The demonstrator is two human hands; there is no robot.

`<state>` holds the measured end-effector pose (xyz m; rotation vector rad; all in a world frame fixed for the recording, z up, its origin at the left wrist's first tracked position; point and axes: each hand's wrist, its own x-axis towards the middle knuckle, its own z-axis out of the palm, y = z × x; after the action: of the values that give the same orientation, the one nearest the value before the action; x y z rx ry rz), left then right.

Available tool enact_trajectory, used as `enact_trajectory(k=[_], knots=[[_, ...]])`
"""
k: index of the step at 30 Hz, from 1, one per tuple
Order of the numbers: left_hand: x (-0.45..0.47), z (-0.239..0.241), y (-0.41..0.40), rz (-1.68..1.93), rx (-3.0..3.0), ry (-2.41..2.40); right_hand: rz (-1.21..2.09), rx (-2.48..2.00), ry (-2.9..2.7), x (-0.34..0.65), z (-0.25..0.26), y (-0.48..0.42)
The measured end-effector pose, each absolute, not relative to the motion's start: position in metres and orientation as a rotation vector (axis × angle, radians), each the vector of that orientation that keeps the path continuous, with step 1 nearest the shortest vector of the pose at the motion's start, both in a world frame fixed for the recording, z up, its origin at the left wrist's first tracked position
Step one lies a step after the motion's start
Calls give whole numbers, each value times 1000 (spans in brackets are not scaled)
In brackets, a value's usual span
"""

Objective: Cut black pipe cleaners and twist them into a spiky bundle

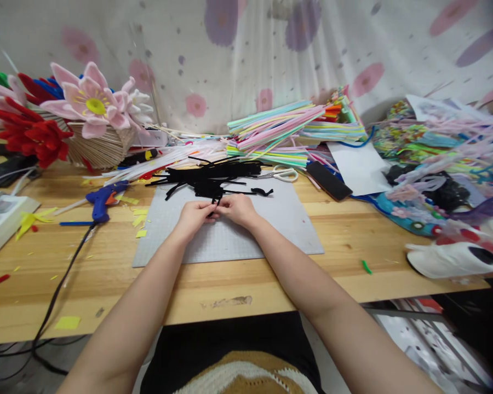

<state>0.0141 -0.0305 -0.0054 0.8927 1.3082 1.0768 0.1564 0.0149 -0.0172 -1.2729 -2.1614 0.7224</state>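
My left hand (196, 218) and my right hand (237, 209) meet over the grey cutting mat (283, 230), fingertips pinched together on a short black pipe cleaner (214, 202). Most of that piece is hidden by the fingers. Just beyond them lies a pile of black pipe cleaners (213, 174), some bunched close to my fingertips. One small curled black piece (263, 191) rests apart on the mat, to the right. Scissors with white handles (285, 174) lie at the mat's far edge.
A blue glue gun (102, 201) with a black cord stands left of the mat. Pastel pipe cleaners (279, 128) are heaped behind. Fuzzy flowers (91, 104) fill the back left; a black phone-like slab (328, 180) and a white thread spool (452, 260) lie right.
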Motion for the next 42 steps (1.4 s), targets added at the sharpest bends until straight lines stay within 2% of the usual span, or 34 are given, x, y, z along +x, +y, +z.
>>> enact_trajectory(k=[2,3,8,12,19,24,26,32,42], knots=[[11,0,-31,1024,831,1258,621,-1256,-2172,163,-10,17],[10,3,-31,1005,797,1227,681,-1221,-2146,166,-7,19],[3,4,-30,978,716,1141,1332,-933,-1767,173,-6,25],[9,-2,-32,970,847,1125,1585,-883,-1515,164,-12,23],[16,-6,-33,1054,1018,1062,1544,-965,-1238,154,-19,25],[20,-8,-34,951,986,1135,1420,-952,-1207,154,-18,28],[20,-7,-34,959,945,1147,1483,-898,-1207,156,-15,27],[16,-1,-34,917,818,1076,1968,-635,-1220,164,-11,25],[16,0,-34,847,728,996,2006,-628,-1283,160,-13,26]])
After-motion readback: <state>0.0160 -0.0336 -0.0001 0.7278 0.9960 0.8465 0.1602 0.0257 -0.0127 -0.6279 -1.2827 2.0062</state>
